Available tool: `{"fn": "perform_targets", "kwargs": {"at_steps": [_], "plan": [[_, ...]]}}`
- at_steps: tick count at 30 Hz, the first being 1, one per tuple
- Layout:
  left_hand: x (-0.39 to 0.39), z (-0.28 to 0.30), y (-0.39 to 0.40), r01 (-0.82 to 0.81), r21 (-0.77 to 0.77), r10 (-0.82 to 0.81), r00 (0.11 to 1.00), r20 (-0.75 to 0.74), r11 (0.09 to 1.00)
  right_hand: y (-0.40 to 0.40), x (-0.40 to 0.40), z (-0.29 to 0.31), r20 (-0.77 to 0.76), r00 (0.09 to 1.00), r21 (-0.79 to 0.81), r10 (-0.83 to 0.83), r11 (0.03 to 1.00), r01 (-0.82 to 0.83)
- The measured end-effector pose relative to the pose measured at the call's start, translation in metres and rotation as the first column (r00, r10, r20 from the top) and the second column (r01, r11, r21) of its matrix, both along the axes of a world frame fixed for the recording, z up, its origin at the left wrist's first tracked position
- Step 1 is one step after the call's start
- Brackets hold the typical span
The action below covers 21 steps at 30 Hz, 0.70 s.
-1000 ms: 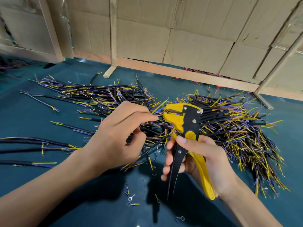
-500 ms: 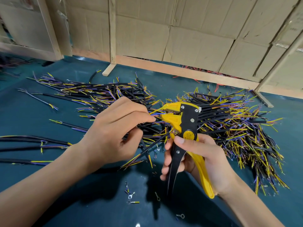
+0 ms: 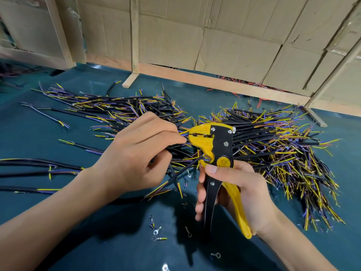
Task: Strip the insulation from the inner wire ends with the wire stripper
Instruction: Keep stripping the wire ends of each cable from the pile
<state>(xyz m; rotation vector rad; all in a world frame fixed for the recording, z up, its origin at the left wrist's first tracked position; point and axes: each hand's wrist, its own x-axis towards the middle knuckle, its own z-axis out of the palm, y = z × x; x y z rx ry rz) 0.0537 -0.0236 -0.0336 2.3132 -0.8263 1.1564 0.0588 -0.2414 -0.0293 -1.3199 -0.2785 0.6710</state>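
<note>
The head view shows the right hand (image 3: 240, 194) wrapped around the two handles of the yellow-and-black wire stripper (image 3: 216, 153), thumb lying across the pivot just below the round label, fingers curled round the black handle. The stripper's head points away from that grip, to the left, its mouth level. The left hand (image 3: 140, 153) pinches a thin yellow inner wire (image 3: 183, 132) between thumb and forefinger, right at the mouth of the stripper's head; the black cable (image 3: 185, 169) it belongs to runs down past the palm. Beyond and to both sides of the hands lies the cable pile (image 3: 273, 145), touching the stripper's far side. Nearer than the grip, the blue table (image 3: 58, 133) holds only scattered ring terminals (image 3: 156, 229).
</note>
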Motion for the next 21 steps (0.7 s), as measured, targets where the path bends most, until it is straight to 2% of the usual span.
{"fn": "perform_targets", "kwargs": {"at_steps": [8, 10, 11, 13, 15, 17, 19, 20, 21], "plan": [[-0.002, 0.0, 0.0, -0.004, 0.084, 0.009, 0.998, -0.058, 0.996, 0.004, -0.003, -0.009, -0.039, 0.984, -0.019, -0.174, 0.985, 0.173], [0.0, 0.0, 0.0, -0.01, 0.082, 0.017, 0.995, -0.093, 0.997, 0.01, 0.0, -0.016, -0.073, 0.981, 0.07, -0.181, 0.98, 0.186], [0.002, -0.001, 0.001, -0.019, 0.077, 0.028, 0.992, -0.12, 0.997, 0.011, 0.001, -0.02, -0.091, 0.981, 0.167, -0.169, 0.969, 0.182], [0.001, -0.003, 0.005, -0.009, 0.059, 0.021, 0.98, -0.2, 0.998, 0.015, 0.002, -0.024, -0.068, 0.985, 0.313, -0.16, 0.934, 0.173], [-0.001, -0.006, 0.012, 0.039, 0.015, -0.033, 0.962, -0.27, 0.999, 0.015, 0.006, -0.027, -0.043, 0.98, 0.376, -0.196, 0.905, 0.198], [0.003, -0.008, 0.006, 0.097, 0.115, -0.05, 0.932, -0.36, 0.989, 0.013, 0.015, -0.031, -0.07, 0.97, 0.404, -0.234, 0.882, 0.242], [0.008, -0.007, -0.009, 0.216, 0.169, -0.078, 0.805, -0.588, 0.962, 0.01, 0.022, -0.036, -0.123, 0.936, 0.349, -0.328, 0.869, 0.351], [0.009, -0.017, -0.007, 0.279, 0.18, -0.127, 0.804, -0.581, 0.943, 0.011, 0.025, -0.038, -0.113, 0.931, 0.321, -0.348, 0.874, 0.365], [0.015, -0.02, -0.007, 0.269, 0.165, -0.12, 0.792, -0.599, 0.949, 0.01, 0.025, -0.039, -0.128, 0.945, 0.354, -0.303, 0.876, 0.328]]}}
